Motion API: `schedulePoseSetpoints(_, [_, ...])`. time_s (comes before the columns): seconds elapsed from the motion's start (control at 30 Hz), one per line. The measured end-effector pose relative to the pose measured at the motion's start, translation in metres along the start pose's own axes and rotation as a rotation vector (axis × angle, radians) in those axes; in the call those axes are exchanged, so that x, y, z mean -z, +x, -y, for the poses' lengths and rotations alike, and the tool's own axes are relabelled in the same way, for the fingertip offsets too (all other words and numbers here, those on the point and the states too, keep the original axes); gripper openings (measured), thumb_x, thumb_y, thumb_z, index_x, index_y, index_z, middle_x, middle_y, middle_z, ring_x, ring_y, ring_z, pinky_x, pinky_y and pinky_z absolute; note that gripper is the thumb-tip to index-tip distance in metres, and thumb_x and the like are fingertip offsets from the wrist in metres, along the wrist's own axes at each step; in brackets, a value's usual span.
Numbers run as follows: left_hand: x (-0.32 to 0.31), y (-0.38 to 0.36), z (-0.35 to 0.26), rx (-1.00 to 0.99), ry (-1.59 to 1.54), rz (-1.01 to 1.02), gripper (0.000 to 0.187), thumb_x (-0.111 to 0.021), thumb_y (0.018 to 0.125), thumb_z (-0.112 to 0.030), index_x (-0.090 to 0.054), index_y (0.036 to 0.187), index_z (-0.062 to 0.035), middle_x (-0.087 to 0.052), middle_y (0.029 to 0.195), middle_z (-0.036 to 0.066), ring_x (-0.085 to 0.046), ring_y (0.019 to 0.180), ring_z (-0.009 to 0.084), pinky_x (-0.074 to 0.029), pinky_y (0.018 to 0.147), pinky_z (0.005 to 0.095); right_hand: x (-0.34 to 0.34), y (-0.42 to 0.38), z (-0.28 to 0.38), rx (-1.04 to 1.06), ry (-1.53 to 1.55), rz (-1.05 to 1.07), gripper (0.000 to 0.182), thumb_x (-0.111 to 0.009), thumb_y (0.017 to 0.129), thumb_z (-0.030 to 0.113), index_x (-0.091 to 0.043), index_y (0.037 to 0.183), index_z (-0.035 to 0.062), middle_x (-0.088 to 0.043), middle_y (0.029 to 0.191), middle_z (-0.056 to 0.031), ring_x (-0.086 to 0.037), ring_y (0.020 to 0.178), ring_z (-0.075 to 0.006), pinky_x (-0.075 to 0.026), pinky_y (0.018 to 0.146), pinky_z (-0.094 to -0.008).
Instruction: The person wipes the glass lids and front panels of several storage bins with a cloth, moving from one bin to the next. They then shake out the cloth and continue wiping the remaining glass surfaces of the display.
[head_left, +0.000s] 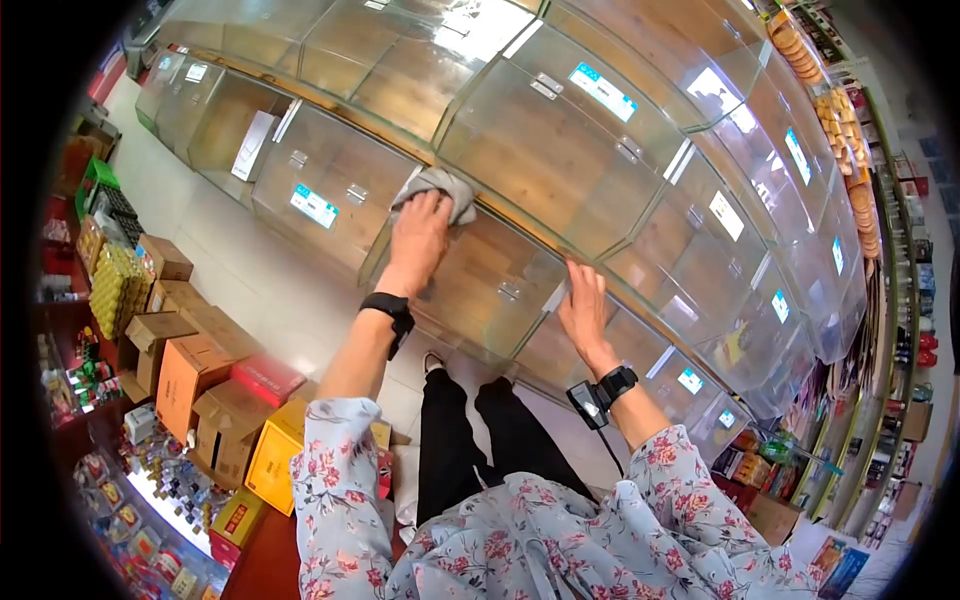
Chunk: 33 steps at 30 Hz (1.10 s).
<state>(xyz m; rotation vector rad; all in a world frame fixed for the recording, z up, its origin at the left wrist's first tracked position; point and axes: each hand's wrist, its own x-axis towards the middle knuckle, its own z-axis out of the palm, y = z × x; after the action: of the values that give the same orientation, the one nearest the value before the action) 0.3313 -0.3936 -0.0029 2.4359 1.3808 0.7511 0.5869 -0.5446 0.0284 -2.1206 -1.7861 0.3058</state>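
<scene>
My left hand [420, 240] is closed on a grey cloth [449, 188]. It presses the cloth against the wooden strip [520, 228] between two rows of clear bins, at the upper corner of a clear plastic bin [480, 285]. Farther right, my right hand [583, 308] rests with its fingers stretched out, their tips on the same strip. No object shows in it. Brown wood-like surfaces can be seen through the clear bin walls. The cloth's underside is hidden.
More clear bins [560, 130] with hinged lids and labels rise in front. Cardboard boxes [225, 425] and a yellow box [275, 458] stand on the left by egg trays [120, 288]. Stocked shelves [890, 380] run along the right. Pale floor tiles [220, 235] lie below.
</scene>
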Motion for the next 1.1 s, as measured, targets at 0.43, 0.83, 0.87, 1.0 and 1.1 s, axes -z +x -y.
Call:
schedulePoseSetpoints(0.43, [-0.005,-0.072,-0.024,0.104,0.117,-0.004,0.027,-0.059,0.075,-0.001,-0.054,0.101,0.0003,-0.052,0.105,0.019,-0.051,0.1,0.0369,-0.044,0.089,0.0444,-0.004,0.001,0.003,-0.044,-0.011,-0.048,0.053,-0.051,0.077,-0.009,-0.057,0.128,0.0054,-0.056,0.124,-0.0083,-0.049,0.115,-0.0328,-0.046,0.097,-0.0412])
schedulePoseSetpoints(0.83, [-0.053,-0.028,-0.072,-0.121,-0.143,0.038,0.028,-0.061,0.073,-0.005,-0.06,0.1,-0.0024,-0.056,0.103,0.016,-0.055,0.097,0.036,-0.046,0.084,0.0461,-0.001,0.005,0.0,-0.05,-0.009,0.022,0.055,-0.05,0.075,-0.009,-0.055,0.128,0.0034,-0.056,0.122,-0.0111,-0.048,0.117,-0.0354,-0.045,0.098,-0.0426])
schedulePoseSetpoints(0.87, [-0.055,-0.035,-0.093,-0.227,-0.211,-0.054,0.026,-0.058,0.075,-0.006,-0.061,0.101,-0.0039,-0.056,0.101,0.015,-0.054,0.096,0.0342,-0.045,0.083,0.0444,-0.004,0.005,-0.002,-0.041,-0.003,0.014,0.055,-0.05,0.075,-0.008,-0.054,0.128,0.0034,-0.056,0.122,-0.0117,-0.048,0.116,-0.036,-0.045,0.098,-0.0432])
schedulePoseSetpoints(1.0, [-0.074,-0.059,-0.151,-0.281,-0.226,0.104,0.026,-0.056,0.077,-0.01,-0.062,0.102,-0.0061,-0.056,0.099,0.01,-0.053,0.099,0.0288,-0.042,0.091,0.0393,0.002,0.009,-0.008,-0.027,0.016,0.03,0.054,-0.051,0.074,-0.006,-0.053,0.128,0.0022,-0.055,0.122,-0.0153,-0.048,0.114,-0.0386,-0.044,0.097,-0.0453])
schedulePoseSetpoints(1.1, [-0.06,-0.082,-0.14,-0.32,-0.261,0.137,0.025,-0.056,0.078,-0.01,-0.061,0.102,-0.0073,-0.057,0.098,0.009,-0.054,0.097,0.0284,-0.042,0.09,0.0409,0.005,0.008,-0.008,-0.012,0.013,0.065,0.052,-0.052,0.075,-0.005,-0.055,0.127,0.001,-0.056,0.12,-0.0164,-0.048,0.113,-0.0389,-0.043,0.097,-0.0452])
